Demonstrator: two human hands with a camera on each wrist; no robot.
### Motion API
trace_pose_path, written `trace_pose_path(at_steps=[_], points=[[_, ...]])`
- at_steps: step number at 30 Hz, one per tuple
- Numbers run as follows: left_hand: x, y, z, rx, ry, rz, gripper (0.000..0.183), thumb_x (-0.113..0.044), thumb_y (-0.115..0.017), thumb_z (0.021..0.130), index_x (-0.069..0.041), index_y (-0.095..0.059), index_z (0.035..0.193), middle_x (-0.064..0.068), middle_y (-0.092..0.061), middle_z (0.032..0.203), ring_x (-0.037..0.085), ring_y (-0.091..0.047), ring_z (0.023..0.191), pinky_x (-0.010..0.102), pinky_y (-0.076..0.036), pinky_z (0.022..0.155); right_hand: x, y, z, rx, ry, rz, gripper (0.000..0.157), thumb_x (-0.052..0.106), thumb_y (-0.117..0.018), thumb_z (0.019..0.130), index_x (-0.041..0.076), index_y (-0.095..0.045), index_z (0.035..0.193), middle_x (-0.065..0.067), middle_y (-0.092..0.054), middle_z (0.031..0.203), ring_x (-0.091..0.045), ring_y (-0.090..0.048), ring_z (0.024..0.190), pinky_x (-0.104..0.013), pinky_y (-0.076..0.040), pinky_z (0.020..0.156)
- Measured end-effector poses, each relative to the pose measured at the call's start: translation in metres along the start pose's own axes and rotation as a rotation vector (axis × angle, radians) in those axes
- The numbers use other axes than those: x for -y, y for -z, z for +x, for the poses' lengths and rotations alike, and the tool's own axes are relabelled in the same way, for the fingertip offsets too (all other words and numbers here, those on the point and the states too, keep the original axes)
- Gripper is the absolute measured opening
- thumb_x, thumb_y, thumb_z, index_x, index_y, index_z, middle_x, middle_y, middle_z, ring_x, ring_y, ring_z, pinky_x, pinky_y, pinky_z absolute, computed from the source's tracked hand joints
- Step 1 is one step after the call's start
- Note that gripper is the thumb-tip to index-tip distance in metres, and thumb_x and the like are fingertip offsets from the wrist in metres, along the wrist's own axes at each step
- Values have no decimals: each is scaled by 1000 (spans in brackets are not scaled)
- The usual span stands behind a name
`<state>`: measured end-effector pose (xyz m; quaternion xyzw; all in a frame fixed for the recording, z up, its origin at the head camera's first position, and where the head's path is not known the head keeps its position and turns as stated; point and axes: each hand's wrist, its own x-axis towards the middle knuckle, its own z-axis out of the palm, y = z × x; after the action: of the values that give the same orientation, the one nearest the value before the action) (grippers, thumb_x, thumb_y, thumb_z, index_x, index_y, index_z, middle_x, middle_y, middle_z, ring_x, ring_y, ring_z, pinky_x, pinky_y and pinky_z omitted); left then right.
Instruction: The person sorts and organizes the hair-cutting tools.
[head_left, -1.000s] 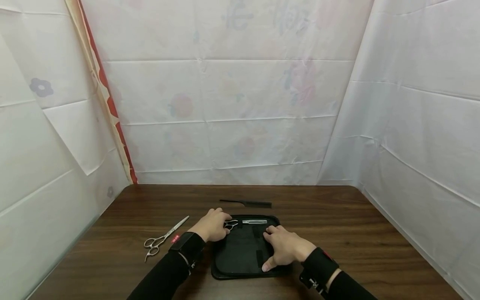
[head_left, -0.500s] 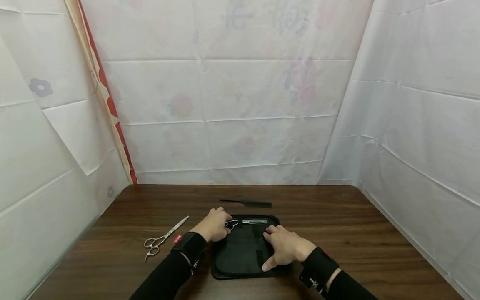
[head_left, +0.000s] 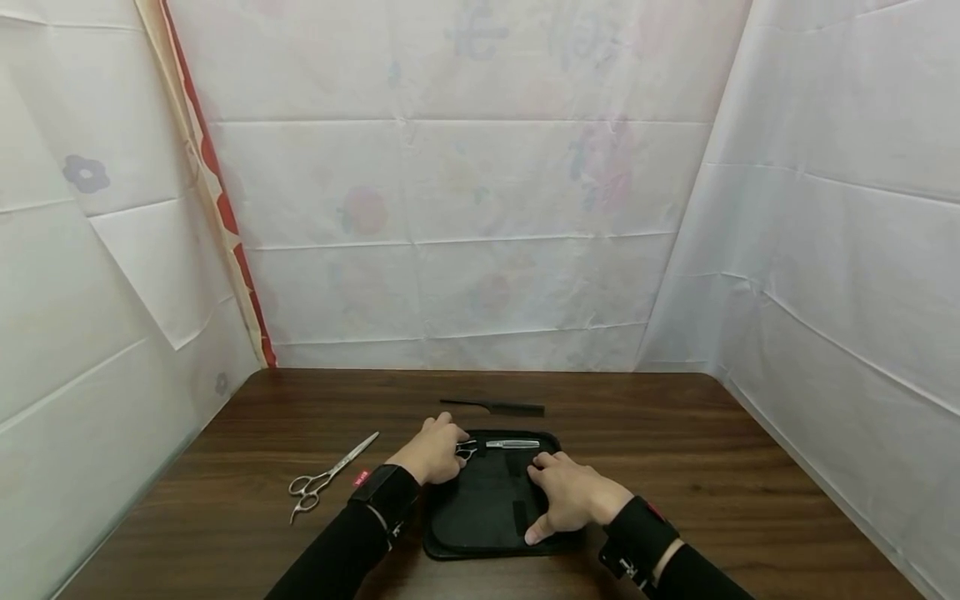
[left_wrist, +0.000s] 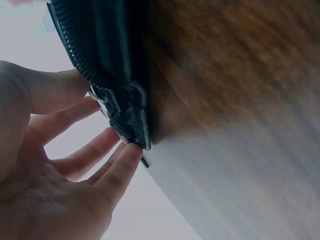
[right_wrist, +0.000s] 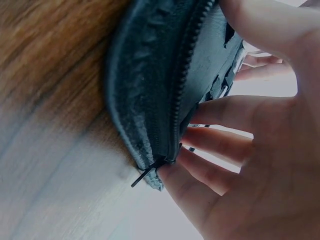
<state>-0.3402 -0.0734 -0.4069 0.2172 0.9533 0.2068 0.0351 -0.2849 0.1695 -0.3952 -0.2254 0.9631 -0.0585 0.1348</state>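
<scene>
An unzipped black zip case (head_left: 480,517) lies flat on the table in the head view. Along its far inner edge, a pair of silver scissors has its blades (head_left: 512,444) beyond a black strap and its finger rings (head_left: 467,451) to the left. My left hand (head_left: 433,452) pinches those rings between thumb and fingers, partly hiding them. On the right side of the case rests my right hand (head_left: 573,493), fingers spread and thumb near the front. The right wrist view shows its fingertips on the zip edge (right_wrist: 187,70). A second pair of silver scissors (head_left: 327,477) lies left of the case.
Behind the case, a black tail comb (head_left: 516,409) lies on the brown wooden table (head_left: 675,450). White sheets (head_left: 450,183) hang at the back and both sides, right up to the table edges.
My left hand has shifted slightly right, and the scissors in the case have slid right, more blade showing past the strap. My right hand stays in place.
</scene>
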Motion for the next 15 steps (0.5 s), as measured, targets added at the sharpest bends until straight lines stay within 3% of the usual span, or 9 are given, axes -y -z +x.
trace_pose_path(at_steps=[15], points=[[-3,-5,-2,-22,-20,-10,36,-3,-70,93,2,-67,128,19,-53,125,40,-47,113,48,-44,91,-1,-1,1,-10,7,-1,96,58,-83,75,4,-53,148,-10,-45,152,-32,-41,140,-54,-47,101]])
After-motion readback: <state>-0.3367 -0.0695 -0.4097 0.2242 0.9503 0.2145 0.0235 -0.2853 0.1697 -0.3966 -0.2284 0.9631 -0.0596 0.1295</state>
